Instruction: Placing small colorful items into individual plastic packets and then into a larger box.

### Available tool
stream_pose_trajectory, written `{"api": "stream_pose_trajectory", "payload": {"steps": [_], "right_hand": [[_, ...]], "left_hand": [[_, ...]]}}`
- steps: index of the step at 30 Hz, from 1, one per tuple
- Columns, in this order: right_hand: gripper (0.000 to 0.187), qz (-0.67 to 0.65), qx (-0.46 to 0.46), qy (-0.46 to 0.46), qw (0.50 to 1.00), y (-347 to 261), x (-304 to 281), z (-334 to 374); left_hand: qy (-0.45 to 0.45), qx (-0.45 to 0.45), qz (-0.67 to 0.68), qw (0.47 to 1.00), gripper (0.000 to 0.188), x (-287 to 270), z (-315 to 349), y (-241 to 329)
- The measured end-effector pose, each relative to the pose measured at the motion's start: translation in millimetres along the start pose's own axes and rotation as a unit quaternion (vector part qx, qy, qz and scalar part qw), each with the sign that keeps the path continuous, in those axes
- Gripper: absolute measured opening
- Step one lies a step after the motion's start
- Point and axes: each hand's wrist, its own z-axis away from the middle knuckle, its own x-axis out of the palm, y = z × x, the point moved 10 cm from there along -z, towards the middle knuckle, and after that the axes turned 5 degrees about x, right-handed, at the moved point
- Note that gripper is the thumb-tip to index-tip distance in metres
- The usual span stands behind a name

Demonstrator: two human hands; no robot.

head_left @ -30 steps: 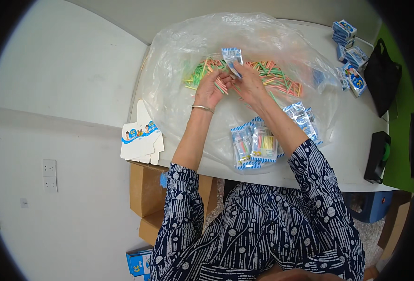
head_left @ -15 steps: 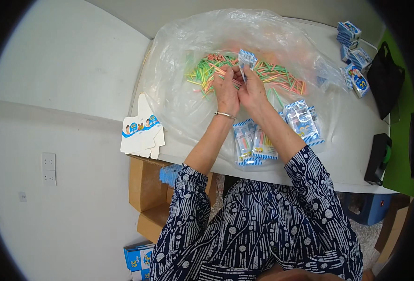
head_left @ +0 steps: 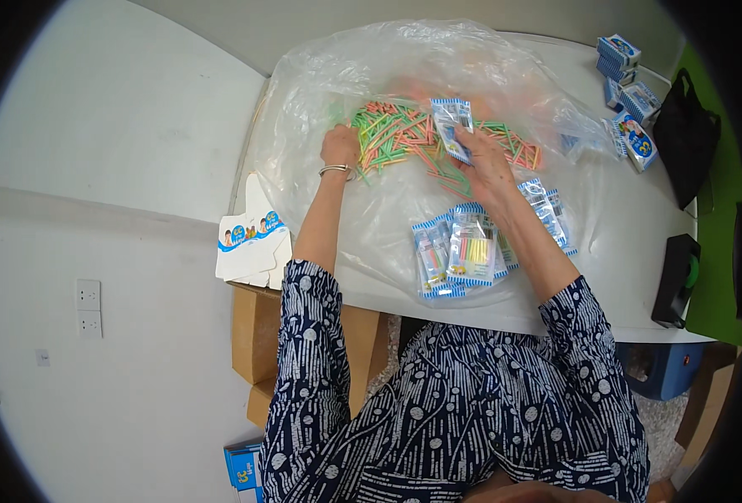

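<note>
Pink, green and yellow thin sticks point(head_left: 398, 138) lie in a loose pile on a large clear plastic bag point(head_left: 304, 101). At the pile's left edge my left hand point(head_left: 340, 147), with a bangle at the wrist, reaches down with its back up; its fingers are mostly hidden. My right hand point(head_left: 486, 162) pinches a blue-and-white plastic packet point(head_left: 452, 124) and holds it upright over the middle of the pile. Closer to me, several packets point(head_left: 472, 247) with coloured sticks showing through lie overlapped on the bag. More packets point(head_left: 547, 210) lie partly behind my right forearm.
Small blue-and-white boxes point(head_left: 618, 57) are stacked at the far right, beside a black cloth item point(head_left: 686, 138). A black tape dispenser point(head_left: 674, 281) stands at the right edge. Flat white printed cartons point(head_left: 254, 243) lie at the table's left corner, above an open cardboard box point(head_left: 255, 335).
My hands have parted. The left has moved left to the pile's edge, while the right has shifted right and nearer with the packet, which now shows its broad side.
</note>
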Motion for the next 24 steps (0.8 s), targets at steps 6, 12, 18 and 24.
{"api": "stream_pose_trajectory", "payload": {"steps": [6,12,18,24], "right_hand": [[0.016,-0.025,-0.005,-0.022,0.999,-3,8,8],[0.016,-0.004,0.009,-0.027,1.0,4,4,3],[0.016,-0.016,0.009,-0.027,0.999,7,-1,0],[0.015,-0.024,0.028,-0.037,0.999,17,15,4]], "left_hand": [[-0.062,-0.002,-0.047,0.997,0.033,15,-17,-10],[-0.06,0.001,-0.076,0.995,0.028,21,-5,7],[-0.034,0.07,-0.073,0.994,0.028,2,6,1],[-0.074,-0.083,0.347,0.931,0.024,-10,19,-5]]}}
